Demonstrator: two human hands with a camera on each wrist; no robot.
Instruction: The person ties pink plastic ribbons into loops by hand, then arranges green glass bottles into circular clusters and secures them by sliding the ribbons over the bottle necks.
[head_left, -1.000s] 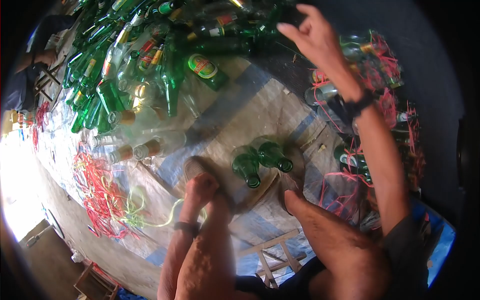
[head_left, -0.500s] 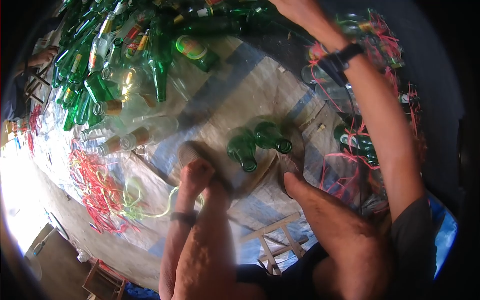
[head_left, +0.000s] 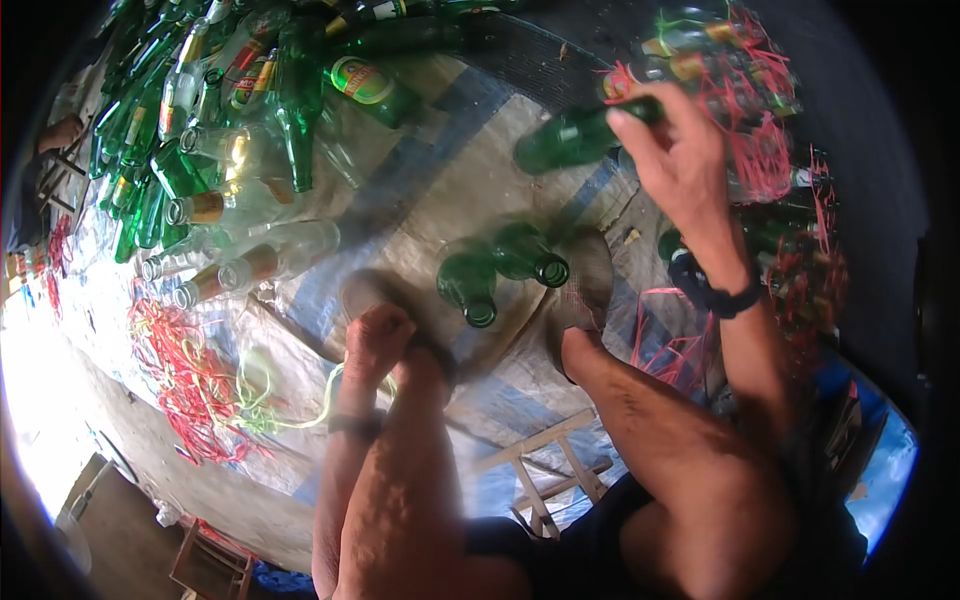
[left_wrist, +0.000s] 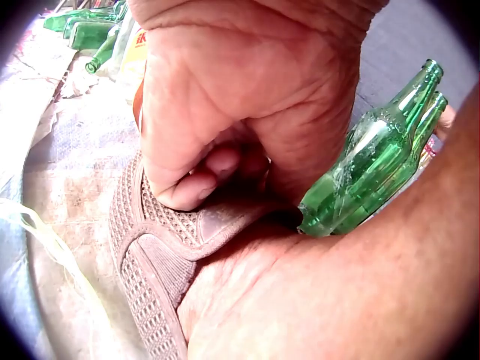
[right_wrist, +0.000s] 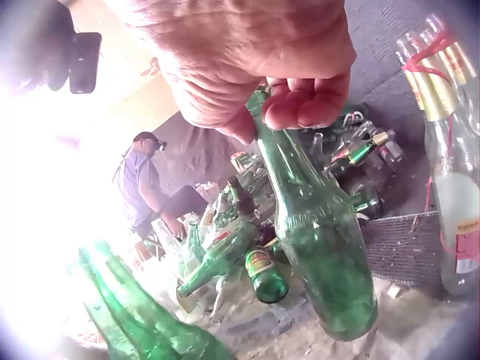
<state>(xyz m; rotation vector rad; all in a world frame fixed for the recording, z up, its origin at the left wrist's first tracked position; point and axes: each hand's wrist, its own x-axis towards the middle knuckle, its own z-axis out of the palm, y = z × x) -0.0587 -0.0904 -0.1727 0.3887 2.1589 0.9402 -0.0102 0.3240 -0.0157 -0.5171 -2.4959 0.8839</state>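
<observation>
My right hand (head_left: 685,165) grips a green bottle (head_left: 565,140) by its neck, above the ground sheet. In the right wrist view, the thumb and fingertips pinch the top of this bottle (right_wrist: 319,232), whose base hangs downward. Two green bottles (head_left: 467,285) (head_left: 525,255) stand upright side by side between the shoes. My left hand (head_left: 378,340) rests at the left shoe and ankle; the left wrist view shows its fingers (left_wrist: 206,176) loosely curled against the shoe (left_wrist: 165,247), with no object seen in them.
Many green and clear bottles (head_left: 245,150) lie heaped at the upper left. Bundles tied with pink string (head_left: 760,150) line the right side. Red and yellow-green string (head_left: 190,385) is piled left. Another person (right_wrist: 150,184) sits beyond the heap in the right wrist view.
My right hand has come back from the top edge of the head view toward me, now with a green bottle in it. The left hand has stayed at the shoe.
</observation>
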